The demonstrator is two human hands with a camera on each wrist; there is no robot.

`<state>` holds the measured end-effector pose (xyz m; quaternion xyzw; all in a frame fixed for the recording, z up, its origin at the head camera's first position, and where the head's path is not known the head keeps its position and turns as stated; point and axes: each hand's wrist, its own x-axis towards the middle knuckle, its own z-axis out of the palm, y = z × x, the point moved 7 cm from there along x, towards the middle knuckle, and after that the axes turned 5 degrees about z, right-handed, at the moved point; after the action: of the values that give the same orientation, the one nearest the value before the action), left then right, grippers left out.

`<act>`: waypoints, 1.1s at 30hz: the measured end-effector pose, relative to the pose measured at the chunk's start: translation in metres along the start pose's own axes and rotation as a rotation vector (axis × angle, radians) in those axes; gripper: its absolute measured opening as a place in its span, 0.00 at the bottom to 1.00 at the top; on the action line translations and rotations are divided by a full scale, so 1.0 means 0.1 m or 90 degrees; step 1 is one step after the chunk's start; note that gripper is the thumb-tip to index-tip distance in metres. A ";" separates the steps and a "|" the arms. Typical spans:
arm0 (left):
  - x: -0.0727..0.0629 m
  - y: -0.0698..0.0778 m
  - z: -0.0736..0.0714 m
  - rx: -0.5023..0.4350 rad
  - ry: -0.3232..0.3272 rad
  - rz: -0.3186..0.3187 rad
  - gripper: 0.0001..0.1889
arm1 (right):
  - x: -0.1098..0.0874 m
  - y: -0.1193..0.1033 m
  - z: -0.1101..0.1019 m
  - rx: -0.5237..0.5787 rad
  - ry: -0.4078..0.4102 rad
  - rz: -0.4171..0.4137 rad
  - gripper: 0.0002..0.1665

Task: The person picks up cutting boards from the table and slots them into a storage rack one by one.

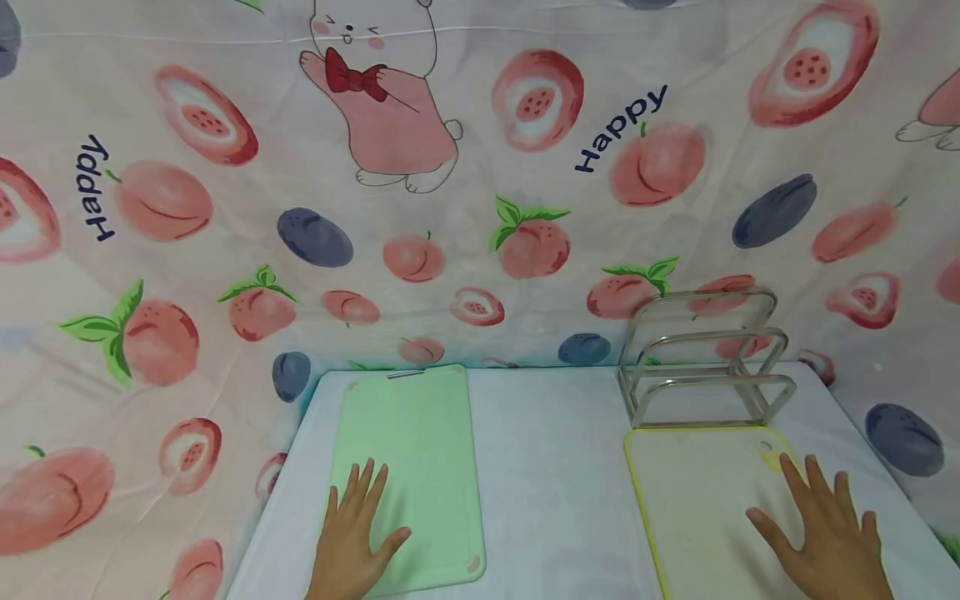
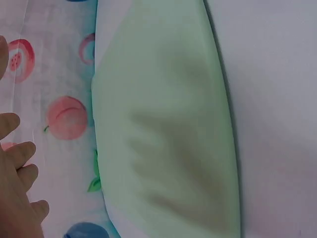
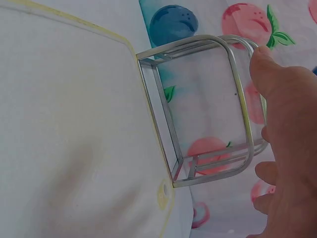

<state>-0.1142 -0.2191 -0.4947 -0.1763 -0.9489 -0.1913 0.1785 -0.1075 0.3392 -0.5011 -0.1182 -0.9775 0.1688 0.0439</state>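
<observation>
A green cutting board [image 1: 408,450] lies flat on the left part of the white table. Over its lower left edge my left hand [image 1: 351,533] hovers with fingers spread, holding nothing; in the left wrist view the hand's shadow falls across the board [image 2: 158,99]. On the right lies a cream cutting board [image 1: 697,508] with a yellow rim and a hanging hole. My right hand [image 1: 828,529] is spread above its right side, casting a shadow on it, and grips nothing. Just behind this board stands a metal wire rack [image 1: 712,383] with upright loops.
White cloth [image 1: 555,483] covers the table between the two boards. A curtain [image 1: 465,225] printed with peaches, plums and a cartoon bear rises behind the table and along both sides. The rack stands near the table's back right corner [image 1: 802,371].
</observation>
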 end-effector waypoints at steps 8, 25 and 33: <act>0.22 0.28 0.16 -0.048 -0.002 0.045 0.44 | 0.04 0.04 -0.05 0.037 0.030 -0.010 0.54; 0.77 0.86 0.60 -0.219 0.018 0.113 0.41 | 0.14 0.02 -0.05 0.126 0.026 0.005 0.50; 0.96 1.25 0.87 -0.287 -0.019 0.122 0.38 | 0.16 0.11 -0.09 0.156 0.036 -0.013 0.48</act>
<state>-0.1716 -0.0480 -0.4931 -0.3035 -0.8639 -0.3775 0.1378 -0.1189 0.3563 -0.4953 -0.1066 -0.9491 0.2833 0.0873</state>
